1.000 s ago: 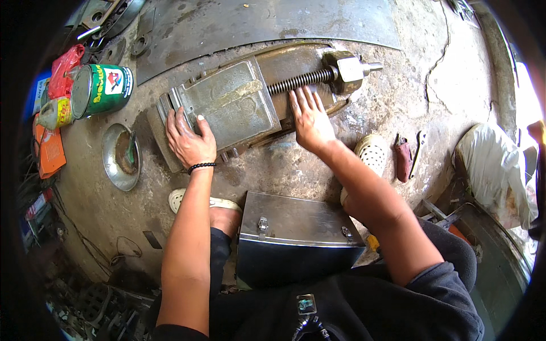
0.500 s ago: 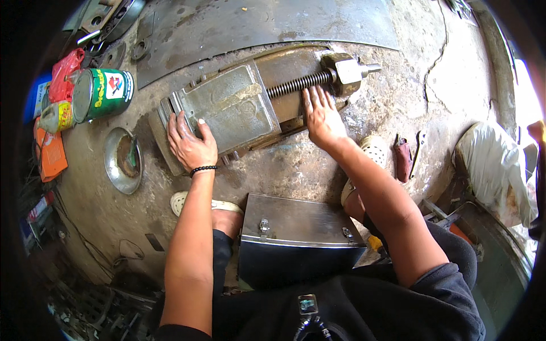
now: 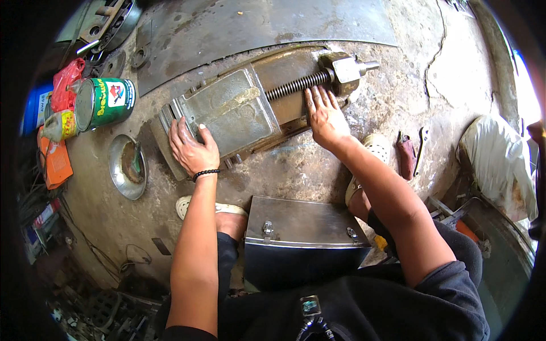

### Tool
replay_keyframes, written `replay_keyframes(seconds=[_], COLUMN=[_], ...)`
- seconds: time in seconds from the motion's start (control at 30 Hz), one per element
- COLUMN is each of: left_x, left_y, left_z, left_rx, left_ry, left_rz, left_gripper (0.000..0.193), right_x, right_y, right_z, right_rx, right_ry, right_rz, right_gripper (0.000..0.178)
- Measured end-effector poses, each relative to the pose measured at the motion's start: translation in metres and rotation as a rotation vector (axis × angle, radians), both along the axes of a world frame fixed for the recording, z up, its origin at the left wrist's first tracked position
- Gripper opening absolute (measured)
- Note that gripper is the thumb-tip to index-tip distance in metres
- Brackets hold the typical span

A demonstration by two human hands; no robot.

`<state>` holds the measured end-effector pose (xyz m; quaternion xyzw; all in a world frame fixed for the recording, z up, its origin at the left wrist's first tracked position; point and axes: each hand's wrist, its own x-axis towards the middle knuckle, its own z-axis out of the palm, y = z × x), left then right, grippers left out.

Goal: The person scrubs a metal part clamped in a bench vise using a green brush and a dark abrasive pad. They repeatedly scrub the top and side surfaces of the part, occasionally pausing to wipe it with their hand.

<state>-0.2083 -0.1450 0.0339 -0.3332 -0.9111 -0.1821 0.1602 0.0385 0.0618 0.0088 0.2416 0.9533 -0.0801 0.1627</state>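
A heavy grey machine vise (image 3: 227, 113) lies on the floor in front of me, slanting up to the right. My left hand (image 3: 193, 149) rests on the near left corner of its flat sliding jaw, fingers spread and darkened at the tips. Along the right part runs a threaded screw (image 3: 298, 85), ending in a blocky metal end piece (image 3: 345, 73). My right hand (image 3: 328, 118) lies with fingers stretched out on the vise body just below the screw, close to the end piece. Neither hand is closed around anything.
At the left are a metal bowl (image 3: 120, 181) with a brush in it, a green can (image 3: 108, 104) and an orange object (image 3: 55, 162). A metal box (image 3: 301, 223) stands between my feet. A wrench (image 3: 421, 150) lies right. Beyond the vise is sheet metal (image 3: 256, 23).
My hands keep their places on the vise. The whole view has shifted slightly, and the vise and screw look unmoved relative to the floor.
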Motion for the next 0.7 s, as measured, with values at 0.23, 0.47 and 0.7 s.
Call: replay_keyframes(seconds=[0.23,0.47,0.7], left_x=[-0.001,0.001,0.003], left_y=[0.001,-0.001,-0.002], left_z=[-0.002,-0.002,-0.003], left_rx=[0.019,-0.002,-0.010], left_ry=[0.014,0.026,0.011], left_rz=[0.010,0.023,0.033], left_gripper=[0.046,0.046,0.046], right_x=[-0.001,-0.013,-0.003], right_y=[-0.001,-0.009,-0.009], right_z=[0.001,0.019,0.007], right_rx=[0.045,0.002,-0.020], right_ry=[0.088,-0.006,-0.037], right_rz=[0.016,-0.011,0.057], right_gripper=[0.080,0.078,0.079])
